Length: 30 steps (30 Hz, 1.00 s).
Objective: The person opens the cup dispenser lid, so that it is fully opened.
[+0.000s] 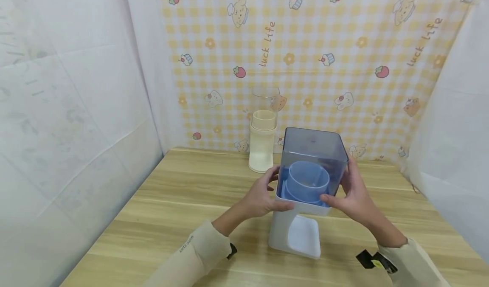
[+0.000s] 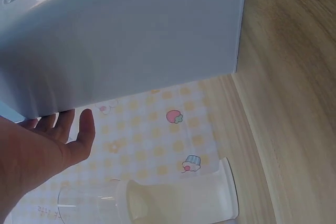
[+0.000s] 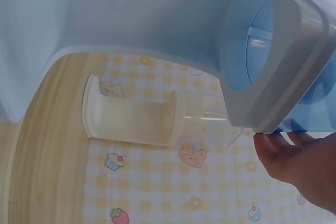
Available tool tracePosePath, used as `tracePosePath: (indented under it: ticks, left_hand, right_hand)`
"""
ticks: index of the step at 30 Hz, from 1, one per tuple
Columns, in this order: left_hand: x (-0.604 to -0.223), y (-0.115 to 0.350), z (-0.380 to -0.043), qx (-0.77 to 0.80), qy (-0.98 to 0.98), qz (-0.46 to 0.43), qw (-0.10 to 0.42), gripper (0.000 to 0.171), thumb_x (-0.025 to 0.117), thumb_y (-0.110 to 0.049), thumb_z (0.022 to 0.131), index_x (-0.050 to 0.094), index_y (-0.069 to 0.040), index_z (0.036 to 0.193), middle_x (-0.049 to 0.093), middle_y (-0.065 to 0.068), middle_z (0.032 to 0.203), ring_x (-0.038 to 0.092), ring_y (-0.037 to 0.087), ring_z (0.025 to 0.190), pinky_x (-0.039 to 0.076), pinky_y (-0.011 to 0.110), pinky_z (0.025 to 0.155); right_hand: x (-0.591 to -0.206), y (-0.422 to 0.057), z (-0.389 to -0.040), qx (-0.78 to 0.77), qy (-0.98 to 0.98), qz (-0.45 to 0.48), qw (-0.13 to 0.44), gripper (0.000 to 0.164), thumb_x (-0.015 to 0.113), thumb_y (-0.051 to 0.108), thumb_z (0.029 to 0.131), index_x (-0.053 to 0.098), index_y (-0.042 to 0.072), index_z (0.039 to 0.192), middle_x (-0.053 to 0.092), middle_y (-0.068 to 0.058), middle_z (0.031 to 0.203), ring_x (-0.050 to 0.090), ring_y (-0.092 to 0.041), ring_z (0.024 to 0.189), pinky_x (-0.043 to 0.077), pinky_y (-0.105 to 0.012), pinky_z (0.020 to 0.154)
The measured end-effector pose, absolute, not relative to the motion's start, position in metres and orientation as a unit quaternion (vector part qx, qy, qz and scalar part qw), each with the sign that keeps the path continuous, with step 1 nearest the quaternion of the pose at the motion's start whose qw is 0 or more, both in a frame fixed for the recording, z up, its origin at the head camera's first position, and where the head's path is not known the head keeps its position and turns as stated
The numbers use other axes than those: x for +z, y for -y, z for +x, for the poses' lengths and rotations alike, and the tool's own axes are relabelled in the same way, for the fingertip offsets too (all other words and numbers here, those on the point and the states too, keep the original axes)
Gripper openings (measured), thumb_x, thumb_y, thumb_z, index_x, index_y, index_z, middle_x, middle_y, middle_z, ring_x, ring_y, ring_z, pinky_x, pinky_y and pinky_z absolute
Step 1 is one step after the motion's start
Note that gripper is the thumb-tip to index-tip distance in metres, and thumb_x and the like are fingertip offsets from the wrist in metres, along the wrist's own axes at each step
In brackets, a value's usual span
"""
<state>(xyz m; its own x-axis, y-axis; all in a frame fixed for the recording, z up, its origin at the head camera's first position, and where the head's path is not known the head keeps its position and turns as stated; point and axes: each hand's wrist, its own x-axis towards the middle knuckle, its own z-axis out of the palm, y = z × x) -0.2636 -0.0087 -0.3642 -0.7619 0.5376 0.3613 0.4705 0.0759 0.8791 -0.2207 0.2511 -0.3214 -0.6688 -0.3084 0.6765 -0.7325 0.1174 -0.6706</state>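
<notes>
Both hands grip a white dispenser with a tinted see-through box on top, near the front of the table. Inside the box (image 1: pixel 315 142) sits a blue ring-shaped collar (image 1: pixel 307 189). My left hand (image 1: pixel 261 198) holds the left side, its thumb along the white front edge. On the opposite side my right hand (image 1: pixel 355 195) has its thumb on the front corner and fingers behind the box. Below, the white stand (image 1: pixel 280 229) runs down to a flat tray base (image 1: pixel 305 238). In the right wrist view, a round opening (image 3: pixel 249 38) shows under the upper part.
A cream dispenser (image 1: pixel 261 149) with a clear tube on top stands behind, near the table's back edge. Behind the wooden table (image 1: pixel 183 202) hangs a yellow checked cloth (image 1: pixel 214 79). White sheets (image 1: pixel 76 108) close off the left and right sides.
</notes>
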Motion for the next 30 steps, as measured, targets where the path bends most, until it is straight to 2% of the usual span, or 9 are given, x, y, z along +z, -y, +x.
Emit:
tracePosePath:
  ticks: [7,13,16,21,30]
  left_hand:
    - [-0.362,0.008,-0.262,0.589,-0.738,0.329,0.026,0.103,0.088,-0.032,0.074,0.028,-0.015,0.155,0.044,0.0,0.149,0.042,0.018,0.134,0.041,0.053,0.101]
    - [-0.365,0.007,-0.263,0.594,-0.736,0.323,0.033,0.104,0.088,-0.034,0.074,0.027,-0.015,0.156,0.043,0.001,0.151,0.043,0.018,0.134,0.042,0.049,0.1]
    - [-0.366,0.006,-0.263,0.595,-0.734,0.326,0.033,0.104,0.087,-0.038,0.074,0.026,-0.016,0.156,0.042,0.003,0.151,0.043,0.019,0.134,0.042,0.05,0.1]
    - [-0.367,0.006,-0.262,0.591,-0.734,0.334,0.026,0.108,0.085,-0.049,0.074,0.025,-0.015,0.156,0.042,0.005,0.152,0.043,0.022,0.135,0.042,0.053,0.1]
    - [-0.365,0.008,-0.263,0.567,-0.75,0.34,0.008,0.1,0.084,-0.044,0.074,0.03,-0.012,0.153,0.045,0.007,0.148,0.047,0.023,0.131,0.045,0.04,0.095]
  right_hand:
    - [-0.31,-0.245,-0.224,0.575,0.706,0.362,0.2,0.119,0.078,-0.017,0.065,0.011,0.013,0.159,0.037,-0.011,0.146,0.046,-0.022,0.124,0.04,-0.02,0.098]
    - [-0.305,-0.243,-0.222,0.573,0.721,0.339,0.192,0.127,0.076,-0.023,0.062,0.006,0.018,0.16,0.035,-0.008,0.144,0.047,-0.02,0.12,0.044,-0.018,0.094]
    - [-0.304,-0.244,-0.222,0.562,0.733,0.334,0.187,0.13,0.076,-0.023,0.062,0.003,0.021,0.16,0.035,-0.007,0.143,0.047,-0.018,0.119,0.043,-0.017,0.094]
    - [-0.305,-0.244,-0.224,0.552,0.738,0.335,0.196,0.129,0.076,-0.023,0.061,0.003,0.017,0.16,0.036,-0.007,0.144,0.047,-0.018,0.12,0.042,-0.017,0.094]
    - [-0.308,-0.241,-0.223,0.531,0.747,0.334,0.22,0.131,0.078,-0.019,0.061,0.003,0.021,0.16,0.038,-0.007,0.144,0.048,-0.02,0.117,0.04,-0.019,0.094]
